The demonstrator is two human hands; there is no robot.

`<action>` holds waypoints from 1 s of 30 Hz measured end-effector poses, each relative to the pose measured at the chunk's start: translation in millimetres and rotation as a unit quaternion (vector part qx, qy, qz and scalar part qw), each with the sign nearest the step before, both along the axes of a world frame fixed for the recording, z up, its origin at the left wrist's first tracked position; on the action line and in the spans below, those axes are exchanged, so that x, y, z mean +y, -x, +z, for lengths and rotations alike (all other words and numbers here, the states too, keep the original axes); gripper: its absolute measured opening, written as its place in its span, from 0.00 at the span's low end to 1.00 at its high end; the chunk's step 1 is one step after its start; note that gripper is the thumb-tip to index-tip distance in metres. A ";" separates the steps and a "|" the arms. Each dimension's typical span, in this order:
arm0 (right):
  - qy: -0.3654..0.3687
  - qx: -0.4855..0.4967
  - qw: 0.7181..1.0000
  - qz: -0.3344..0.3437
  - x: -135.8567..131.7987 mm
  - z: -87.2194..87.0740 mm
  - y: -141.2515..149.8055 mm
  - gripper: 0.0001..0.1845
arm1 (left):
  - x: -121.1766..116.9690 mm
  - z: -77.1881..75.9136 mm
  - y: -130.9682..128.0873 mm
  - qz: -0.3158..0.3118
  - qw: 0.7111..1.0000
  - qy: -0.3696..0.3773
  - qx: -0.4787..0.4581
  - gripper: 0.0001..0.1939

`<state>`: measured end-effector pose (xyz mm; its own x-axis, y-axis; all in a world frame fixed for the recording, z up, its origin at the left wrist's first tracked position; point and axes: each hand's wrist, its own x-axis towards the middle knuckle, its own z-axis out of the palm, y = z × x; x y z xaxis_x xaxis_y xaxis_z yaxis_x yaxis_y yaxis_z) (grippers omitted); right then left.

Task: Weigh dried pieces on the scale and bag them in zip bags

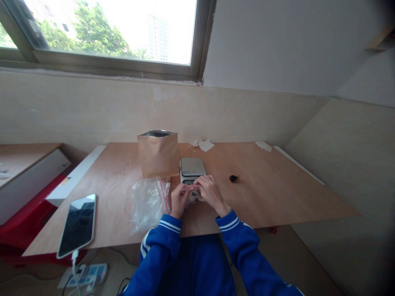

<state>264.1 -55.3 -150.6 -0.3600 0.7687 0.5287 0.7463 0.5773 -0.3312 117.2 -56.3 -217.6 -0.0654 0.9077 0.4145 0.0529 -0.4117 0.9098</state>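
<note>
Here we have our left hand [180, 199] and right hand [210, 192] together over the table [277, 193], fingers of both pinched on 1 small clear bag [194, 196] held between them. Just beyond our hands sits a scale [192, 169], with a brown paper pouch [158, 153] beside it. Left of our left hand lies a pile of clear bags [148, 203], farther left a phone [78, 224], and right of our right hand a small dark object [233, 178].

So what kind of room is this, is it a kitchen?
Probably not a kitchen: it looks like a plain room used as a small packing spot. A bare plywood table stands under a window, with a small silver digital scale, an open brown paper pouch and clear plastic zip bags.
</note>
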 end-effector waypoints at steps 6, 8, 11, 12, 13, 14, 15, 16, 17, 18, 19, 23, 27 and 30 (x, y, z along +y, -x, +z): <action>0.055 0.014 0.998 0.021 2.9 -1.5 -5.9 0.07 | 1.8 -5.2 0.8 0.037 0.999 0.013 -0.005 0.10; 0.069 0.012 0.997 0.027 3.6 -3.4 -9.4 0.07 | 1.7 -5.6 0.9 0.032 0.999 0.014 -0.009 0.10; 0.071 0.019 0.997 0.024 4.0 -7.3 -13.1 0.10 | 1.1 -4.1 0.4 0.016 0.999 0.020 -0.019 0.10; 0.067 0.022 0.997 0.021 3.9 -8.5 -13.6 0.11 | 0.9 -3.2 0.1 0.010 0.999 0.026 -0.025 0.10; 0.061 0.022 0.998 0.017 3.8 -9.6 -13.7 0.12 | 0.7 -2.0 -0.3 0.003 0.999 0.031 -0.032 0.10; 0.054 0.019 0.998 0.015 3.5 -10.5 -13.5 0.12 | 0.3 -0.7 -0.8 -0.005 0.999 0.037 -0.039 0.11; 0.047 0.015 0.999 0.013 3.1 -11.3 -12.9 0.12 | -0.1 0.6 -1.3 -0.011 0.998 0.040 -0.046 0.11; 0.040 0.009 0.999 0.011 2.6 -11.9 -12.3 0.13 | -0.6 2.0 -1.7 -0.016 0.998 0.042 -0.051 0.12; 0.033 0.003 0.999 0.008 2.1 -12.5 -11.6 0.13 | -1.1 3.3 -2.1 -0.017 0.998 0.041 -0.054 0.12; 0.028 -0.002 1.000 0.005 1.7 -13.1 -11.1 0.13 | -1.6 4.4 -2.2 -0.016 0.998 0.038 -0.053 0.12; 0.024 -0.006 1.000 0.002 1.5 -13.6 -10.8 0.13 | -2.0 5.4 -2.2 -0.012 0.998 0.033 -0.051 0.12; 0.038 0.004 0.999 0.011 3.5 -15.1 -13.6 0.10 | -2.0 6.4 -0.4 0.013 1.000 0.005 -0.028 0.12; 0.069 0.039 0.996 0.031 6.8 -14.3 -17.5 0.07 | 0.6 4.9 1.7 0.063 0.997 -0.004 -0.034 0.12; 0.048 0.057 0.997 0.006 6.5 -14.2 -16.8 0.09 | 1.5 5.0 1.9 0.070 0.997 -0.002 -0.036 0.12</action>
